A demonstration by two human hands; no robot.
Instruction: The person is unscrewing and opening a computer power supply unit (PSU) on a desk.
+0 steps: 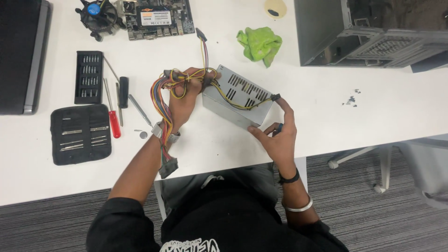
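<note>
Power supply unit (pixel 235 97), grey metal box w/ vent slots on top, is sitting on the white counter (pixel 326 116) just in front of the person, angled diagonally. Left hand (pixel 184 98) is closing around the wire bundle (pixel 161 95), multicoloured (yellow, red, orange, blue), right where it's leaving the box's left end; fingers are wrapping the cables tight & the loose end is trailing down over the wrist to a grey connector (pixel 169 167) hanging at the counter edge. Right hand (pixel 278 135) is resting at the box's near right corner, thumb touching the lower side, index finger reaching up to a small black connector (pixel 275 97) at the top right edge; a bit of blue is showing between the fingers, can't tell what it is. So hands are apart, one at each end of the unit. Left of the hands: a red-handled screwdriver (pixel 114 123), a black-handled screwdriver (pixel 123 92), a black bit case (pixel 88 77) & an open black tool pouch (pixel 80 134). Further back: a green cloth (pixel 259 44), a motherboard (pixel 158 18) w/ a cooler fan (pixel 99 16) just beside it, & an open PC case (pixel 373 32) at the right.
</note>
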